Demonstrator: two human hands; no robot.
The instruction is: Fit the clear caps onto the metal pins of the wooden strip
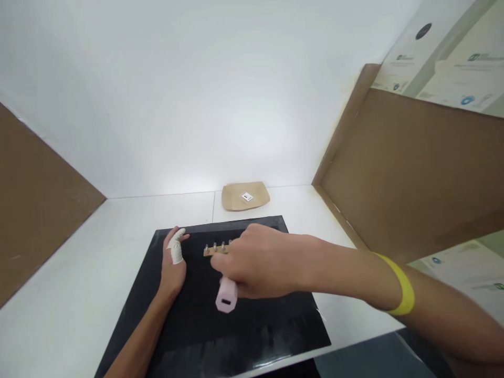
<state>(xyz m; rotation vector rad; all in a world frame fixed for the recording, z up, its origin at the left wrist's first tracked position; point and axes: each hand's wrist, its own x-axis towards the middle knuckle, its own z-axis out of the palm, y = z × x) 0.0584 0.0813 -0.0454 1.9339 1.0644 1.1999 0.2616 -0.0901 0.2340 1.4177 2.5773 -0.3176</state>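
Observation:
My right hand (pixel 258 260) is closed around a pale pink tool (pixel 227 296) with an eight-sided handle. A dark slot shows in the handle's end, which points toward me; the working end is hidden by the hand. Beside and partly under that hand lies a narrow tan strip (pixel 210 251) carrying several small upright metal pieces, its right part covered. My left hand (pixel 173 265) rests open at the left side of the black board (pixel 197 325), with a white wrapping (pixel 175 247) on its thumb. Nothing shows in the left hand.
A tan tray (pixel 232 197) with a small white label (pixel 247 197) sits behind the board on the white table (pixel 165 210). Brown panels stand at left (pixel 39 205) and right (pixel 417 173), and a white wall (pixel 205 105) rises at the back.

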